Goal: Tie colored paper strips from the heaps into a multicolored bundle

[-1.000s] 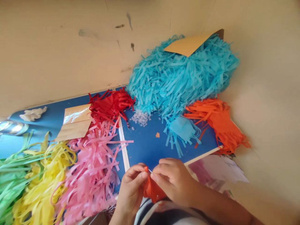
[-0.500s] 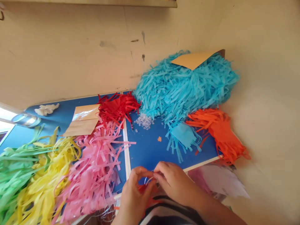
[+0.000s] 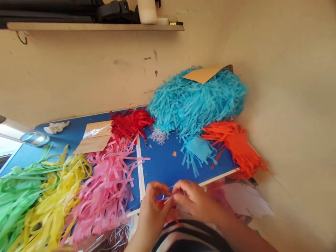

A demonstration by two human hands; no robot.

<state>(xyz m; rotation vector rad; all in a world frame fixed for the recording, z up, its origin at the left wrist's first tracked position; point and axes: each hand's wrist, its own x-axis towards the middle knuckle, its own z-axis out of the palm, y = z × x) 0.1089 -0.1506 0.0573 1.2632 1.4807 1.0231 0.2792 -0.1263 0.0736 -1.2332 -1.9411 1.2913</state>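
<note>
Close to my body at the table's front edge, both hands meet with fingertips almost touching. My left hand point(image 3: 154, 206) is closed, thumb and fingers pinching a thin white string point(image 3: 168, 199). Fingers bent, my right hand point(image 3: 193, 200) pinches at the same string from the right side. Beneath them, partly hidden by the hands, hangs red-orange fringed paper point(image 3: 172, 214). The exact grip of the right fingertips is hard to make out.
On the blue table point(image 3: 160, 171) lie fringed paper bundles: green point(image 3: 21, 196), yellow point(image 3: 55, 196), pink point(image 3: 105, 196), red point(image 3: 131, 120), light blue point(image 3: 196, 101) and orange point(image 3: 236, 147). Small clear pieces point(image 3: 159, 136) are heaped mid-table. A shelf point(image 3: 99, 26) hangs above.
My view has tilted up, bringing more of the shelf into sight. Both hands stay together at the string, which now looks straighter between the fingers.
</note>
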